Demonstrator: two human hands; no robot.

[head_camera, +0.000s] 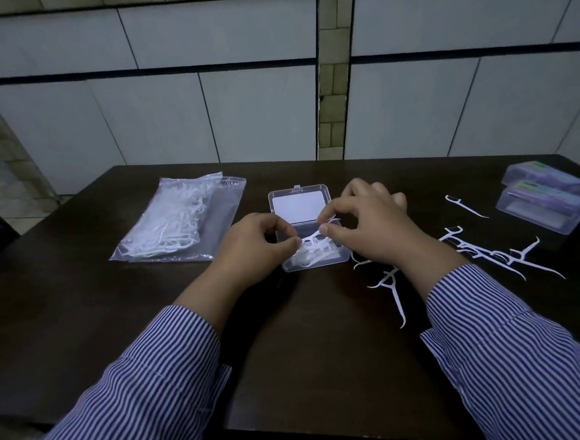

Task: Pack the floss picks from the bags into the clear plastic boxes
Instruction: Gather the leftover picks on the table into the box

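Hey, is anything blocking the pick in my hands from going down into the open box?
Nothing visible does. The floss pick, pinched by the left hand and right hand, sits right over the open box, whose lid is swung back.

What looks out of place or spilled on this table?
Several floss picks lie scattered on the dark table, right of the open clear box, pointing in different directions. Otherwise nothing stands out.

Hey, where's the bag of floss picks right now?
In the head view, the bag of floss picks lies flat on the dark table, left of the open clear box, beyond the left hand.
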